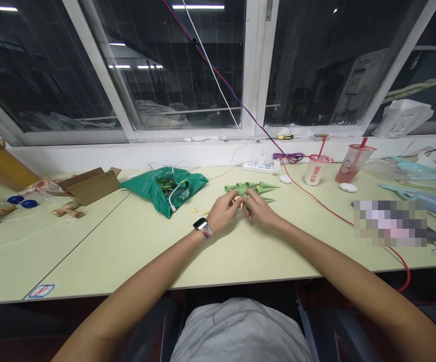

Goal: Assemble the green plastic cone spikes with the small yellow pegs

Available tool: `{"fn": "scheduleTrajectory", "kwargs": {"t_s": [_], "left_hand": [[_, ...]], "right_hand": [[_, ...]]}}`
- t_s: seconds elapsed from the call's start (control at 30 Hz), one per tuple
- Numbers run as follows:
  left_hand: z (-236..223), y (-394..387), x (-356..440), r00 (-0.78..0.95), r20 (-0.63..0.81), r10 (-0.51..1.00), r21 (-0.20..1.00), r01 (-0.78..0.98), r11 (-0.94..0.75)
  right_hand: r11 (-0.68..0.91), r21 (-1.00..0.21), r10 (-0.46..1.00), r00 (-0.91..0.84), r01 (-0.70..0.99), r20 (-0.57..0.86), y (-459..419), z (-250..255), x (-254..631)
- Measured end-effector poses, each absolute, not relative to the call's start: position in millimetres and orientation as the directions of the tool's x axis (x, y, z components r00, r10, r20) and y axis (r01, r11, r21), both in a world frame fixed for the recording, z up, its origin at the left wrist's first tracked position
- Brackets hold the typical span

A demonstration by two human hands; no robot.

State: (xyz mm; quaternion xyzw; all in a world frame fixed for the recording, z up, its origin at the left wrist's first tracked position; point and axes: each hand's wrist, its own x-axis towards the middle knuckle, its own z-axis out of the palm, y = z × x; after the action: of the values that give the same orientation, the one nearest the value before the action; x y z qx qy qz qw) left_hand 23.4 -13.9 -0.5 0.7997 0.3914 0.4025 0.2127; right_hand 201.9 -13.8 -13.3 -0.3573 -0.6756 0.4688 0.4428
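1. The left hand (223, 211) and right hand (261, 210) meet at the middle of the desk (89, 251). Their fingers (249, 197) are clenched together, pinching a small green part (247, 205) between them.
2. That part's long axis and the way it points are hard to make out, as the fingers cover most of it (a sliver of yellow shows near the left fingertips).
3. Just beyond the hands, a cluster of green plastic cones (251, 189) lies on the desk. Their long axes run roughly across the desk, with the sharp tips pointing right and the wider ends left. Where they overlap, their exact number can't be told.
4. To the left lies a crumpled green plastic bag (153, 188) holding more green pieces.
5. A white power strip (261, 168) sits beyond the cones, and two plastic cups with red straws (352, 163) stand to the right.
6. A pixelated patch (390, 223) hides part of the desk's right side.
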Motion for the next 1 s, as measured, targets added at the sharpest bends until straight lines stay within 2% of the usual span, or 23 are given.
{"fn": "scheduleTrajectory", "kwargs": {"t_s": [0.13,0.27,0.5,0.6,0.7,0.8,0.87,0.9,0.97,1.0], "left_hand": [[0.1,-14.6,22.3,0.412,0.517,0.75,0.61,0.437,-0.661],[0.4,-18.6,24.7,0.442,0.558,0.702,0.552,0.434,-0.712],[6.7,-26.1,34.9,0.38,0.611,0.695,0.613,0.329,-0.718],[11.9,-24.8,33.7,0.387,0.654,0.65,0.552,0.345,-0.76],[13.7,-24.0,32.4,0.398,0.665,0.632,0.521,0.36,-0.774],[12.7,-25.5,34.7,0.374,0.554,0.744,0.683,0.307,-0.662],[13.0,-26.7,34.1,0.373,0.503,0.78,0.724,0.311,-0.616],[14.1,-26.8,31.6,0.38,0.525,0.762,0.683,0.346,-0.643],[17.7,-25.2,21.1,0.401,0.625,0.67,0.502,0.452,-0.738],[20.0,-23.2,13.6,0.42,0.659,0.624,0.415,0.49,-0.767]], "right_hand": [[0.407,-0.901,0.886,-0.304,0.147,0.35,-20.0,-13.6,200.8],[0.462,-0.876,0.862,-0.304,0.139,0.407,-24.6,-12.2,198.7],[0.363,-0.916,0.882,-0.254,-0.174,0.398,-20.6,-8.4,187.7],[0.329,-0.915,0.887,-0.257,-0.235,0.385,-18.3,-2.9,186.8],[0.371,-0.915,0.88,-0.256,-0.159,0.401,-20.6,2.6,189.2],[0.491,-0.871,0.848,-0.241,0.025,0.472,-23.8,4.8,189.9],[0.489,-0.871,0.847,-0.262,0.046,0.462,-21.4,5.5,190.8],[0.455,-0.89,0.862,-0.258,0.011,0.437,-17.7,6.2,193.5],[0.374,-0.923,0.903,-0.188,-0.093,0.386,-4.9,9.3,207.9],[0.36,-0.923,0.926,-0.07,-0.136,0.371,3.5,11.5,220.4]]}}
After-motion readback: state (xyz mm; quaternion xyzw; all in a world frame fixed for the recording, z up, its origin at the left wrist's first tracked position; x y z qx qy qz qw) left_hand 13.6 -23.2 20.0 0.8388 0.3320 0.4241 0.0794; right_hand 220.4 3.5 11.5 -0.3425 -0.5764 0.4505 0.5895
